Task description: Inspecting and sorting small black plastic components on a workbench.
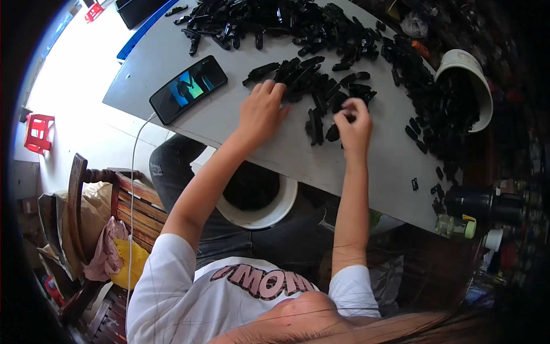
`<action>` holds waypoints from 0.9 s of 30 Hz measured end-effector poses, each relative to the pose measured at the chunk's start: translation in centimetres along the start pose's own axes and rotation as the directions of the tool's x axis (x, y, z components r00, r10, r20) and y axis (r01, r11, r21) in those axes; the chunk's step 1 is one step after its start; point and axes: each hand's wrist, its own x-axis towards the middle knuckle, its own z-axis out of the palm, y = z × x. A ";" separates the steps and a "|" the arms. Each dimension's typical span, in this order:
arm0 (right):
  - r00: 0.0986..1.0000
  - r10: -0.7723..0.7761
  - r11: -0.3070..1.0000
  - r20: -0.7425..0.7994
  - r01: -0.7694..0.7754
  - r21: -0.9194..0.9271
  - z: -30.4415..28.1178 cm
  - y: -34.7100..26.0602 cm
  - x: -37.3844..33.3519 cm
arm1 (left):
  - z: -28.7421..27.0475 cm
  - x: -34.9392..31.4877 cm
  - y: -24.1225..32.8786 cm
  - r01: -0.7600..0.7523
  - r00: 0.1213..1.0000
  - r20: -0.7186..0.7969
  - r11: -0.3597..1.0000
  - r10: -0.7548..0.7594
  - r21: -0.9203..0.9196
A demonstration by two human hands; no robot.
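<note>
Small black plastic parts lie in a loose heap [301,74] on the grey tabletop, right in front of me. My left hand [262,113] rests at the near left edge of this heap, palm down. Its fingers touch the parts and its thumb stands apart; what lies under the fingertips is hidden. At the heap's right side, my right hand [356,127] is raised a little, thumb and forefinger curled together round a black plastic part [350,118]. More parts [314,127] lie between the two hands.
A large pile of black parts [246,20] covers the table's far side. On the right, a tipped white bucket [486,103] spills more. A lit phone [189,89] with a white cable [133,189] lies at left. Below the table edge stands a white bucket [286,209] with black contents.
</note>
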 end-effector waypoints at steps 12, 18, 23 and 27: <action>0.971 -0.002 0.599 0.240 0.193 -0.777 2.4 -2.0 3.3 | -0.4 -0.6 -1.6 0.164 0.970 0.003 0.642 -0.244 -0.749; 0.963 -0.054 0.666 0.265 0.232 -0.709 2.6 -2.4 2.1 | -2.7 -1.5 -0.5 0.520 0.798 0.485 0.003 -0.358 -0.854; 0.905 0.005 0.592 0.426 0.340 -0.731 3.0 -4.4 2.5 | -2.5 -3.5 -0.4 0.428 0.886 0.366 0.197 -0.284 -0.882; 0.872 0.055 0.557 0.486 0.377 -0.740 2.4 -4.6 2.7 | -3.8 -4.4 -0.3 0.523 0.845 0.471 0.202 -0.254 -0.828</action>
